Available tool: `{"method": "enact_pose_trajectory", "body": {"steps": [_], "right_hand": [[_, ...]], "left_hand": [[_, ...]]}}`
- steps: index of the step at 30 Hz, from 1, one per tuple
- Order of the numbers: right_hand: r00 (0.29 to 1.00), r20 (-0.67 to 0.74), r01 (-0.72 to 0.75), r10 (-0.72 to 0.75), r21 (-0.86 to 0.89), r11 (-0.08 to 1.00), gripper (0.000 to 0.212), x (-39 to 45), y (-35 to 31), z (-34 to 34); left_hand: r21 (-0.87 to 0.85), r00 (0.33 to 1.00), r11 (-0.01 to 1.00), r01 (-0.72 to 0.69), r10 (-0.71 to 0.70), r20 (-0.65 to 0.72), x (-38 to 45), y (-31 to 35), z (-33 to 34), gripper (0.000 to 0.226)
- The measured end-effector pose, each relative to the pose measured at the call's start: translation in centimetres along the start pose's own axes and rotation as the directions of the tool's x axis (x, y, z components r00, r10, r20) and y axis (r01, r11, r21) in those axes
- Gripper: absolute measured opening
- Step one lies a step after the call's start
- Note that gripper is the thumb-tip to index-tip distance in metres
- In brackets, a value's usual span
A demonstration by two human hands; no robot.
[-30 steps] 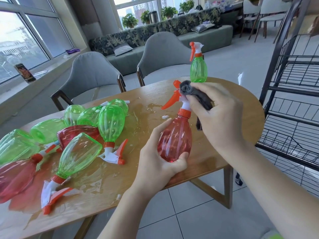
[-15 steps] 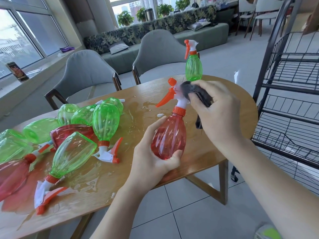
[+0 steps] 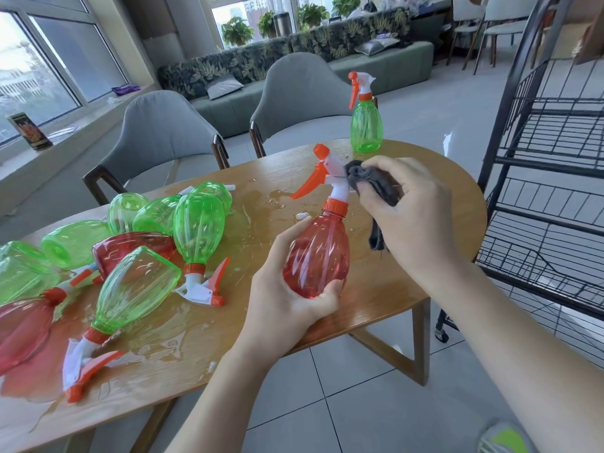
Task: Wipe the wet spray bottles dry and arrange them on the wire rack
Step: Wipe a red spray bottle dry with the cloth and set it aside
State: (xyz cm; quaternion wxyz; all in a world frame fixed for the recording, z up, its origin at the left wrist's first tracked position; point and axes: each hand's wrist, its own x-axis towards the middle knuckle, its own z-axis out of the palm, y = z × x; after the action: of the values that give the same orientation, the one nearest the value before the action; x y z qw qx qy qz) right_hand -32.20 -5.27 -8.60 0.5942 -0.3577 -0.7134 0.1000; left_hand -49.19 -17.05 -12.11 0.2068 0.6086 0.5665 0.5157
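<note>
My left hand point(image 3: 287, 295) grips the belly of a red spray bottle point(image 3: 317, 253), fingers curled round its lower half, holding it upright above the near edge of the wooden table point(image 3: 434, 197). My right hand point(image 3: 408, 217) is closed around a dark grey cloth point(image 3: 376, 188), pressing the bunched end against the back of the bottle's white spray head, just behind the orange trigger; a tail of cloth hangs below my palm.

1 green spray bottle point(image 3: 366, 125) stands upright near the table's far edge, well apart from the rest. To my left a heap of green and red bottles point(image 3: 137, 256) lies on its side in pooled water, several overlapping, triggers pointing my way. I cannot tell the exact count, since some run past the frame edge.

The black wire rack point(image 3: 549, 152) stands on the floor just beside the table's right end. 2 grey chairs point(image 3: 163, 132) sit at the far side of the table.
</note>
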Motion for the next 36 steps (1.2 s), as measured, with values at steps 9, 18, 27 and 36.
{"method": "enact_pose_trajectory", "body": {"steps": [9,18,27,36], "right_hand": [[0.996,0.069,-0.061,0.056,0.071,0.996,0.017,0.0,-0.4,-0.2],[0.979,0.15,-0.167,0.138,0.2,0.966,0.016,-1.3,-1.7,0.5],[0.942,0.088,-0.329,0.323,0.065,0.942,0.011,-1.0,1.8,0.3],[0.904,0.092,-0.421,0.417,0.025,0.907,0.011,-1.0,5.0,-1.9]], "left_hand": [[-0.024,1.0,1.0,0.018,-0.018,-0.004,0.0,-0.1,-0.2,0.084],[-0.052,1.0,0.999,0.005,-0.006,-0.018,-0.1,-0.1,-0.3,0.08],[-0.095,1.0,0.995,0.028,-0.027,0.01,-0.2,-0.4,-0.5,0.079],[0.011,0.99,0.994,0.113,-0.114,0.077,2.8,-0.5,1.0,0.084]]}}
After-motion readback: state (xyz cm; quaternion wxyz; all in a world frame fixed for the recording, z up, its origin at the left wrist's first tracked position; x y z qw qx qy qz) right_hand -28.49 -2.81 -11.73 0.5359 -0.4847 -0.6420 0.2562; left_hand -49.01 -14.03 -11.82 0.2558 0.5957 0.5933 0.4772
